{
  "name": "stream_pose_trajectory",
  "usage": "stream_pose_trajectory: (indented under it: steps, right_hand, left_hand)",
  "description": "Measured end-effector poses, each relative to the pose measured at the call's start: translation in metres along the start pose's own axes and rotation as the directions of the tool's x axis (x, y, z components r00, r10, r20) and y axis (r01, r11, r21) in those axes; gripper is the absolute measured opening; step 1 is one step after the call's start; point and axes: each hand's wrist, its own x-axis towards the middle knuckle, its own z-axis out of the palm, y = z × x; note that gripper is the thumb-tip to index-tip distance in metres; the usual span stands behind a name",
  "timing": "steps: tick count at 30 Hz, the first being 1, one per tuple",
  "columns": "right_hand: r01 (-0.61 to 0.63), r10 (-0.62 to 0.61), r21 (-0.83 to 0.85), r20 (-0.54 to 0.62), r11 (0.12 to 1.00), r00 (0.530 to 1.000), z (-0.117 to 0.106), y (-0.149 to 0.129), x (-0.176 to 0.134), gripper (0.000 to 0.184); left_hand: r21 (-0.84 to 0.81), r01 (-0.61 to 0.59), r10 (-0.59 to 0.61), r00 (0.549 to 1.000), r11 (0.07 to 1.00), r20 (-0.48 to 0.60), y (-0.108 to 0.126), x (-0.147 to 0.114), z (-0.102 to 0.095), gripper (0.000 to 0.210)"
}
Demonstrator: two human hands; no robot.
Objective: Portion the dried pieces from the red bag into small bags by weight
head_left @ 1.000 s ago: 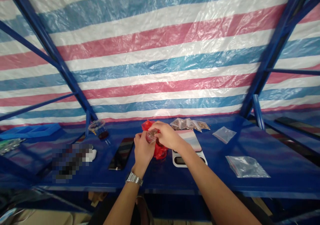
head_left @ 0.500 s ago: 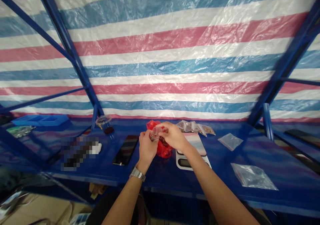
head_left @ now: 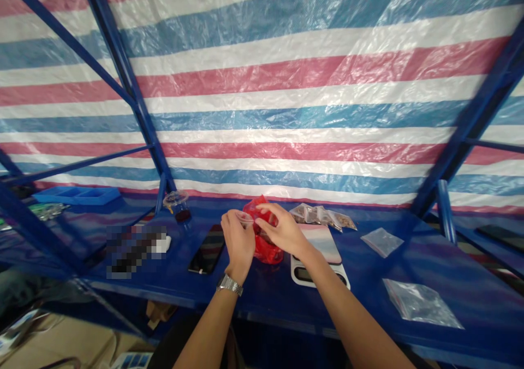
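My left hand (head_left: 239, 240), with a metal watch on its wrist, is closed around a small clear plastic cup (head_left: 244, 218), whose round rim shows above the fingers. To the right, my right hand (head_left: 284, 230) hovers at the mouth of a red plastic bag (head_left: 268, 251), thumb and fingers apart with nothing visible between them. Dark contents show inside the bag, partly covered by that hand. Beside the bag, under my right forearm, a white kitchen scale (head_left: 323, 243) is partly hidden.
Several small zip bags (head_left: 323, 216) with brownish contents lie behind the scale. Flat clear zip bags (head_left: 382, 242) are on the right. Left of my hands are a black phone (head_left: 207, 249), a clear cup with dark liquid (head_left: 180, 208) and a blue tray (head_left: 77, 195).
My hands have moved apart: the right has left the clear cup and shifted over the red bag, while the left keeps the cup and moved slightly left. The view has shifted a little.
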Motion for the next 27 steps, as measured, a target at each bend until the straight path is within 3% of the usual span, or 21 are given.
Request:
stream_pose_trajectory:
  steps: [4,7,10,13,16,18,21,24,27]
  right_hand:
    - [0.057,-0.059,0.028,0.068,0.998,0.996,-0.010,-0.015,-0.002,0.012]
    - [0.017,-0.017,-0.035,-0.008,0.999,1.000,-0.025,-0.014,-0.009,0.017]
    - [-0.046,0.039,-0.052,-0.119,0.998,0.992,-0.047,-0.006,-0.019,0.019]
    - [-0.098,0.089,-0.030,-0.220,0.995,0.971,-0.075,0.008,-0.033,0.017]
    - [-0.168,0.168,0.021,-0.230,0.986,0.959,-0.103,0.027,-0.052,0.021]
    - [-0.237,0.233,0.012,-0.231,0.972,0.945,-0.114,0.041,-0.065,0.024]
    - [-0.388,0.342,-0.131,-0.275,0.912,0.898,-0.116,0.055,-0.081,0.022]
    - [-0.495,0.417,-0.301,-0.290,0.815,0.862,-0.105,0.058,-0.084,0.023]
    - [-0.505,0.400,-0.370,-0.325,0.780,0.857,-0.097,0.052,-0.074,0.023]
  left_hand:
    - [-0.106,-0.004,0.017,0.993,0.994,0.119,0.012,-0.006,0.006,0.032]
    - [-0.149,-0.005,0.045,0.964,0.989,0.263,0.021,-0.015,0.017,0.030]
    - [-0.228,-0.100,0.168,0.937,0.969,0.305,0.032,-0.030,0.030,0.043]
    - [-0.439,-0.113,0.297,0.877,0.891,0.378,0.043,-0.047,0.042,0.063]
    - [-0.573,-0.004,0.340,0.808,0.819,0.481,0.050,-0.058,0.049,0.058]
    - [-0.563,0.039,0.304,0.810,0.825,0.501,0.051,-0.060,0.054,0.045]
    - [-0.475,0.049,0.199,0.867,0.879,0.456,0.045,-0.057,0.058,0.029]
    - [-0.367,-0.113,0.274,0.863,0.923,0.425,0.036,-0.053,0.056,0.022]
    - [-0.225,-0.288,0.360,0.831,0.931,0.424,0.032,-0.049,0.049,0.025]
